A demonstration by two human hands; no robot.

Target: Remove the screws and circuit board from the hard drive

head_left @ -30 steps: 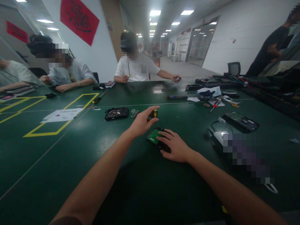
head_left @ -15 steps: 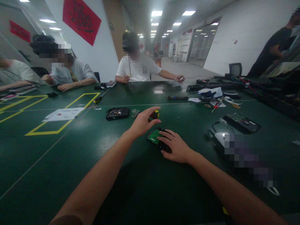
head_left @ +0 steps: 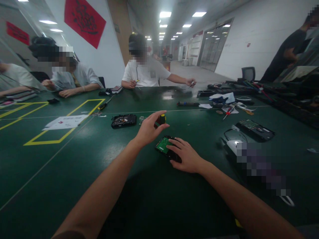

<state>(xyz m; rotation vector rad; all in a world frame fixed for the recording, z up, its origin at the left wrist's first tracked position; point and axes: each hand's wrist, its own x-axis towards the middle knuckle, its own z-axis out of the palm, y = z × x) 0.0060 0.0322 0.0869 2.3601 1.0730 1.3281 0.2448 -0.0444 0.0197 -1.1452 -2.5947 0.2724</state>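
Hard drive (head_left: pixel 163 145) lies under the spread right hand (head_left: pixel 186 155); toward its far side, I see the left hand (head_left: pixel 149 128) pinching a yellow-and-black handle (head_left: pixel 163 119).

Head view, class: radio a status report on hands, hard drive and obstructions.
Left hand: holding yellow-and-black object. Right hand: spread over hard drive. Green circuit board faces up; right hand hides part of drive.

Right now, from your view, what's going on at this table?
One person's left hand holds a yellow-and-black handle beyond a hard drive, whose green circuit board faces up. The right hand rests on that drive. Another black device lies to the left, and a similar one to the right.
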